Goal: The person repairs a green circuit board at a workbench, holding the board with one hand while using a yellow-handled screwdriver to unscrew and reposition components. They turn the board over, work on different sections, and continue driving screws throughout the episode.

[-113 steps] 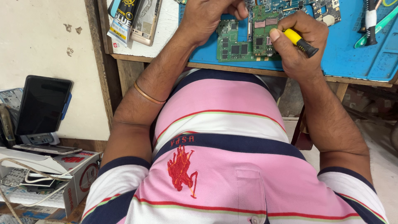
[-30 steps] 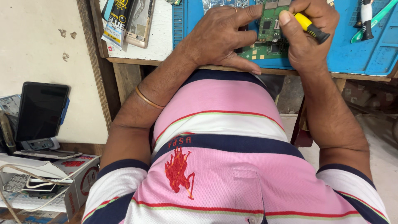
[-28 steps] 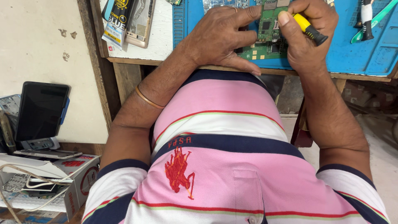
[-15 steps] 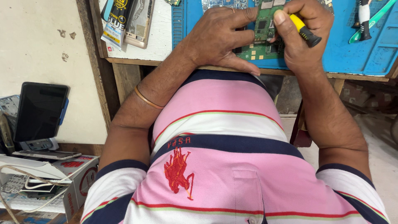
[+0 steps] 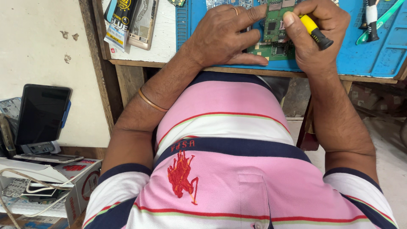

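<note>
My left hand (image 5: 227,36) lies flat with fingers spread on a green circuit board (image 5: 273,40), pressing it onto the blue work mat (image 5: 369,59). My right hand (image 5: 320,36) grips a small screwdriver (image 5: 316,32) with a yellow and black handle, its tip hidden against the board's upper part. Both hands sit close together at the desk's front edge. A thin bangle circles my left forearm.
A glue tube (image 5: 121,21) and a phone frame (image 5: 144,23) lie on the white desk top at left. Tools (image 5: 373,19) rest on the mat's right. A dark tablet (image 5: 42,114) stands on boxes and cables by the wall at lower left.
My left hand slid from the board's top to lie flat over it. The right hand with the screwdriver stayed at the board, shifting slightly up and left. The view tilted a little.
</note>
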### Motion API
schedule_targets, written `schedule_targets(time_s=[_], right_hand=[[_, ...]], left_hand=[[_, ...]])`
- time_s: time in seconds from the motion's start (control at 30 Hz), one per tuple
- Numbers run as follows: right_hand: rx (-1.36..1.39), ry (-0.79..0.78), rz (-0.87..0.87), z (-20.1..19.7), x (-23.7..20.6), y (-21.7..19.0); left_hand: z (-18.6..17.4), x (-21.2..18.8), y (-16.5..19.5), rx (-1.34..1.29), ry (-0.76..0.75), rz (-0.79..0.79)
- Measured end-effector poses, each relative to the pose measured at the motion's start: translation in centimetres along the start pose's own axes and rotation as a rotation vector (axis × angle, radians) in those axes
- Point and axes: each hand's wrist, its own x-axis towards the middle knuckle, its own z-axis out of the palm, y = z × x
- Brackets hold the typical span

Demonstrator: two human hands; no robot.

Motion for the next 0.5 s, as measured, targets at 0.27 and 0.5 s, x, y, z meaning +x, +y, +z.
schedule_targets(time_s=[0.27, 0.5], right_hand=[[-0.078, 0.017, -0.01, 0.01, 0.16, -0.25], [-0.226, 0.085, 0.005, -0.23, 0.2, -0.35]], left_hand=[[0.07, 0.19, 0.02, 0.058, 0.012, 0.038], [-0.22, 0.35, 0.06, 0.062, 0.02, 0.03]])
